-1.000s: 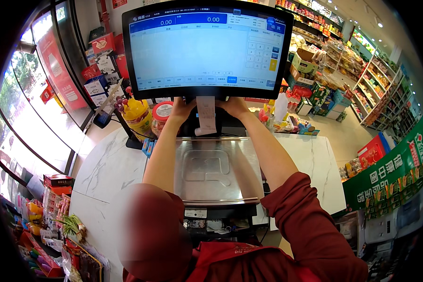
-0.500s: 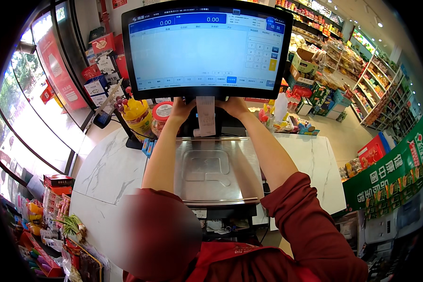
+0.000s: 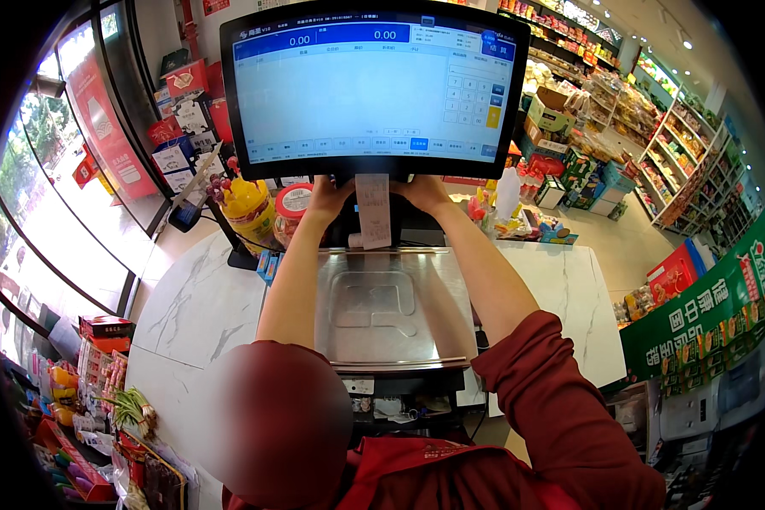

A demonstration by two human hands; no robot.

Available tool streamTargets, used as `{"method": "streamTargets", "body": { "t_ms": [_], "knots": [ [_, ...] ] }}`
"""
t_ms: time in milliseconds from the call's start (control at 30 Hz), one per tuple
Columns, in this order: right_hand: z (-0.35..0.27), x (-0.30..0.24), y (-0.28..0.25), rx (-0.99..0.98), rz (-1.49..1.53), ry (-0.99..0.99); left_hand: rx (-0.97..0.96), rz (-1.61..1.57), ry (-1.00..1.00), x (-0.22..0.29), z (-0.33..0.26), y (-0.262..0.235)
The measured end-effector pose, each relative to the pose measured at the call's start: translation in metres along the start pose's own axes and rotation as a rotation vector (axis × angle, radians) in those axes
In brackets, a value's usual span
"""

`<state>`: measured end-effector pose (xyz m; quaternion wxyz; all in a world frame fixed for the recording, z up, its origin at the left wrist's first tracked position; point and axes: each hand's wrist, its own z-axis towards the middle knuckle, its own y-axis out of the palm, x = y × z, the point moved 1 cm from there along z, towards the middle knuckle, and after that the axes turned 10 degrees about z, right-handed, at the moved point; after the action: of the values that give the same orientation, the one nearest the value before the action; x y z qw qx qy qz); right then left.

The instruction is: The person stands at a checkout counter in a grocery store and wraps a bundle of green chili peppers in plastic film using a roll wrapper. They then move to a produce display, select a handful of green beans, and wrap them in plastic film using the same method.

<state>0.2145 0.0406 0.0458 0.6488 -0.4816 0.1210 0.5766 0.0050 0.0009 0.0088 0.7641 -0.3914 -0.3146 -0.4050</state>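
Both my arms stretch forward over a steel scale plate (image 3: 374, 316) to the underside of a checkout monitor (image 3: 348, 93). My left hand (image 3: 329, 198) is by the lower edge of the screen, left of the stand, its fingers mostly out of sight. On the other side of the stand is my right hand (image 3: 423, 195), its fingers also largely hidden behind the monitor. A strip of receipt paper (image 3: 374, 208) hangs between the hands, its lower end near the plate's back edge. What either hand grips, if anything, cannot be seen.
Left of my left hand stand a red-lidded candy jar (image 3: 292, 204) and a yellow tub (image 3: 248, 212). Small packaged goods (image 3: 518, 221) sit at the back right. A white marbled counter (image 3: 195, 293) flanks the plate. Spring onions (image 3: 132, 408) lie at the lower left.
The lower part of the receipt paper has shifted slightly to the right. Both hands stay in about the same place under the monitor.
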Motion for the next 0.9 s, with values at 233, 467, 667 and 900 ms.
{"method": "streamTargets", "body": {
  "t_ms": [233, 467, 667, 900],
  "knots": [
    [-0.001, -0.007, -0.001, -0.006, 0.025, 0.004, -0.001, -0.024, 0.018, -0.004, 0.001, -0.001],
    [-0.001, -0.002, 0.0, 0.018, 0.022, -0.023, 0.009, -0.029, 0.019, 0.005, -0.003, -0.002],
    [0.0, 0.003, 0.0, 0.027, 0.006, -0.047, 0.007, 0.008, -0.011, 0.005, -0.002, -0.001],
    [0.0, 0.002, 0.001, 0.024, 0.001, -0.034, 0.016, 0.052, -0.035, -0.004, 0.0, -0.001]
  ]
}}
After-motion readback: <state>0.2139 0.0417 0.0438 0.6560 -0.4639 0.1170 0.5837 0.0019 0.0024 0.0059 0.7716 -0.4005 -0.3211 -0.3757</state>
